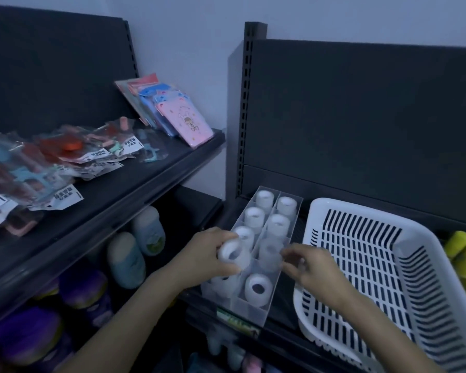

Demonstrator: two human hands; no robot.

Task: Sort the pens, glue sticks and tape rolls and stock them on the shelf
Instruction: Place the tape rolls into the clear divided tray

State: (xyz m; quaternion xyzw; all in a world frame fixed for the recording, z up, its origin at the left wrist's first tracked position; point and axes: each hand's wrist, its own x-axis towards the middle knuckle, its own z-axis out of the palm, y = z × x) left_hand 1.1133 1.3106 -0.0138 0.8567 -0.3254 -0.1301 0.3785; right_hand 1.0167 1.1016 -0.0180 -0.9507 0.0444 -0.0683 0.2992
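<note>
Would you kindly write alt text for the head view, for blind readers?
A left hand holds a white tape roll over a clear divided plastic tray of rolls; the right hand is at its wall, beside a white slotted basket.

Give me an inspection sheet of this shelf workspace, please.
Surface: dark shelf bears a clear divided tray and a white basket.
Job's things: tape rolls sit in the tray's compartments; no pens or glue sticks seen.
Clutter: bagged packets and pink card packs on the left shelf; bottles below; yellow items far right.
Hands: left hand grips one tape roll over the tray; right hand at its right wall, grip unclear.
Cables: nothing seen.
Surroundings: dark back panel, pale wall.
</note>
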